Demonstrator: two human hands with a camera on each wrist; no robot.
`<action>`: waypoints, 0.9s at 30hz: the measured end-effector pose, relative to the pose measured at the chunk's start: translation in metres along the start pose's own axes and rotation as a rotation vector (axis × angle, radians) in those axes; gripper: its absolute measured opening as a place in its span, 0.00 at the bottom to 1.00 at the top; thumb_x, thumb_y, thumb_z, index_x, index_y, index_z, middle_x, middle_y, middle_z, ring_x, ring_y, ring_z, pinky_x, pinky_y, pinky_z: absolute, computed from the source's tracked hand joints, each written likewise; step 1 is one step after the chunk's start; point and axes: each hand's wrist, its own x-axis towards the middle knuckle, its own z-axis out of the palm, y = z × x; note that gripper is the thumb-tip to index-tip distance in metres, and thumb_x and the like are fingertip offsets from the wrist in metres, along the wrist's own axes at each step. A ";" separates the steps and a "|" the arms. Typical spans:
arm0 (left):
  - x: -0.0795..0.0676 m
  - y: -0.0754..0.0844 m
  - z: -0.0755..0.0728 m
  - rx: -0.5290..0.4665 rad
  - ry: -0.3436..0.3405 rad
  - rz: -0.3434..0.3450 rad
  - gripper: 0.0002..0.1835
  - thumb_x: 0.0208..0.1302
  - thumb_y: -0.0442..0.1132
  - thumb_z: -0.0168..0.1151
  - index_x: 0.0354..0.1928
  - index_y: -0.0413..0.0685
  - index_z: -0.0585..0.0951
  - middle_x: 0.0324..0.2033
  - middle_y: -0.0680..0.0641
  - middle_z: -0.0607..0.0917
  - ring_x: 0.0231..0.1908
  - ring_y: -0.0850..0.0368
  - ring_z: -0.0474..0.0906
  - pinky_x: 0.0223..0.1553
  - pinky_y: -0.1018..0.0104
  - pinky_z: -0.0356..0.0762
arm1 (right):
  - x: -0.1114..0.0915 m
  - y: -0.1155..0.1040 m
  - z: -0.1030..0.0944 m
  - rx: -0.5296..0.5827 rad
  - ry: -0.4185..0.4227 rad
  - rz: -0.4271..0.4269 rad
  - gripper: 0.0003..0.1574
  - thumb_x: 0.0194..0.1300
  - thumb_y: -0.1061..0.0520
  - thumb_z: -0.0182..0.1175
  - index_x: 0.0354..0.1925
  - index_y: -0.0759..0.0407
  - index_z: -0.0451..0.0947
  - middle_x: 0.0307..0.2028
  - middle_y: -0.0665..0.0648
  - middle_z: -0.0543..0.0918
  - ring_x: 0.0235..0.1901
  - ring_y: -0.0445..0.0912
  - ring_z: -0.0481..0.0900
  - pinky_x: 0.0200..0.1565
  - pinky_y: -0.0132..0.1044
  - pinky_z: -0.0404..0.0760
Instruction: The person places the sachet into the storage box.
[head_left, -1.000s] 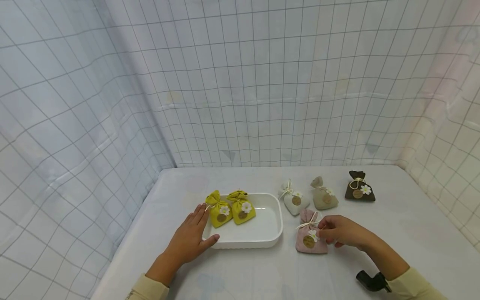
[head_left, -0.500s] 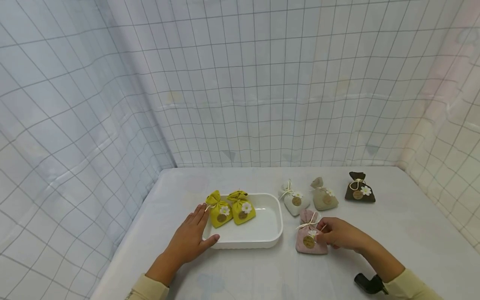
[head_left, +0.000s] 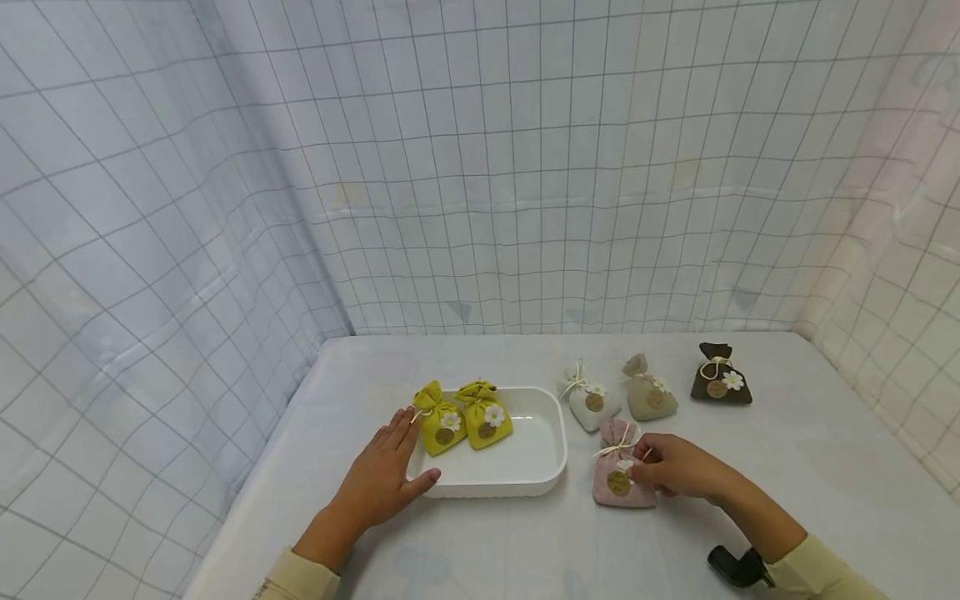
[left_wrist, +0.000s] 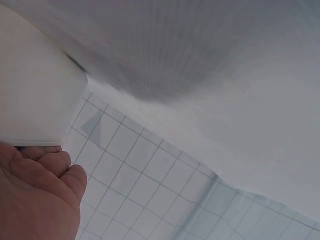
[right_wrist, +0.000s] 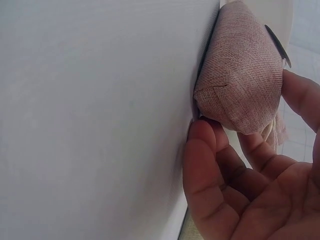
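Pinching pink pouch (head_left: 609,470), right grip (head_left: 684,467); long axis fore-aft, neck (head_left: 616,430) pointing away.

Makeshift curtained booth (head_left: 150,250), wider room type can't be told. Evidence: white fabric sheets with dark grid lines (head_left: 517,183) around three sides of a white tabletop (head_left: 825,433).

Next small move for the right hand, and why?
I'd probably lift the pink drawstring pouch slightly: the right hand pinches its side, it lies on the table, and the white tray nearby has bare floor right of two yellow pouches.
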 end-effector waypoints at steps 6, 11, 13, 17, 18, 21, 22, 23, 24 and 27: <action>0.001 0.000 0.001 0.004 -0.001 -0.002 0.48 0.67 0.65 0.56 0.74 0.33 0.61 0.75 0.38 0.56 0.75 0.43 0.50 0.70 0.44 0.56 | 0.000 -0.003 0.001 0.009 0.012 0.016 0.15 0.65 0.54 0.66 0.42 0.62 0.74 0.30 0.55 0.76 0.27 0.46 0.72 0.24 0.34 0.71; 0.001 0.000 0.000 0.003 -0.021 -0.005 0.49 0.67 0.66 0.55 0.74 0.34 0.60 0.75 0.38 0.55 0.75 0.44 0.49 0.70 0.45 0.55 | -0.001 -0.004 0.002 0.018 0.010 0.016 0.17 0.63 0.55 0.67 0.42 0.63 0.73 0.31 0.56 0.76 0.27 0.46 0.72 0.25 0.34 0.71; 0.001 0.000 0.000 0.006 -0.024 -0.006 0.49 0.67 0.66 0.55 0.74 0.34 0.60 0.75 0.39 0.55 0.75 0.44 0.48 0.70 0.45 0.55 | -0.001 -0.004 0.002 0.019 0.008 0.014 0.17 0.63 0.55 0.67 0.42 0.63 0.73 0.31 0.56 0.76 0.27 0.46 0.72 0.25 0.34 0.71; 0.001 0.000 0.000 0.010 -0.032 -0.010 0.49 0.67 0.66 0.55 0.74 0.34 0.59 0.76 0.39 0.54 0.75 0.44 0.48 0.71 0.45 0.55 | -0.001 -0.005 0.002 0.028 0.003 -0.004 0.16 0.63 0.57 0.67 0.42 0.64 0.72 0.31 0.55 0.74 0.26 0.45 0.71 0.23 0.32 0.70; 0.001 0.000 0.000 0.009 -0.035 -0.013 0.49 0.67 0.66 0.55 0.74 0.34 0.59 0.76 0.39 0.54 0.75 0.44 0.47 0.71 0.45 0.54 | 0.000 -0.005 0.003 0.030 0.003 -0.009 0.16 0.63 0.57 0.66 0.41 0.64 0.72 0.30 0.55 0.74 0.25 0.45 0.70 0.23 0.32 0.70; 0.001 0.001 0.000 0.009 -0.039 -0.018 0.49 0.67 0.67 0.54 0.74 0.34 0.59 0.76 0.39 0.54 0.75 0.44 0.47 0.71 0.45 0.54 | 0.000 -0.006 0.003 0.037 0.009 -0.017 0.14 0.62 0.58 0.66 0.40 0.64 0.72 0.30 0.55 0.73 0.25 0.45 0.70 0.23 0.32 0.70; 0.001 0.001 0.000 0.008 -0.039 -0.018 0.49 0.67 0.67 0.55 0.74 0.34 0.59 0.76 0.39 0.54 0.75 0.44 0.47 0.71 0.45 0.54 | 0.000 -0.006 0.003 0.038 0.012 -0.018 0.14 0.62 0.59 0.66 0.40 0.64 0.72 0.29 0.55 0.73 0.26 0.45 0.70 0.23 0.33 0.70; 0.001 0.001 0.000 0.008 -0.039 -0.019 0.49 0.67 0.67 0.55 0.74 0.34 0.59 0.76 0.39 0.54 0.75 0.44 0.47 0.71 0.45 0.54 | 0.000 -0.006 0.004 0.037 0.017 -0.019 0.14 0.62 0.59 0.66 0.40 0.64 0.72 0.29 0.55 0.73 0.26 0.46 0.70 0.24 0.33 0.70; 0.000 0.001 -0.001 0.007 -0.038 -0.019 0.49 0.67 0.67 0.55 0.74 0.34 0.59 0.76 0.39 0.54 0.75 0.44 0.47 0.71 0.45 0.54 | 0.000 -0.005 0.004 0.034 0.021 -0.019 0.13 0.63 0.58 0.65 0.40 0.64 0.72 0.29 0.55 0.73 0.26 0.46 0.70 0.24 0.33 0.71; 0.000 0.002 -0.001 0.006 -0.034 -0.019 0.49 0.67 0.67 0.55 0.74 0.34 0.60 0.76 0.39 0.55 0.75 0.44 0.48 0.70 0.45 0.55 | 0.001 -0.005 0.004 0.034 0.034 -0.024 0.13 0.63 0.59 0.65 0.41 0.64 0.73 0.29 0.55 0.74 0.27 0.46 0.70 0.25 0.34 0.72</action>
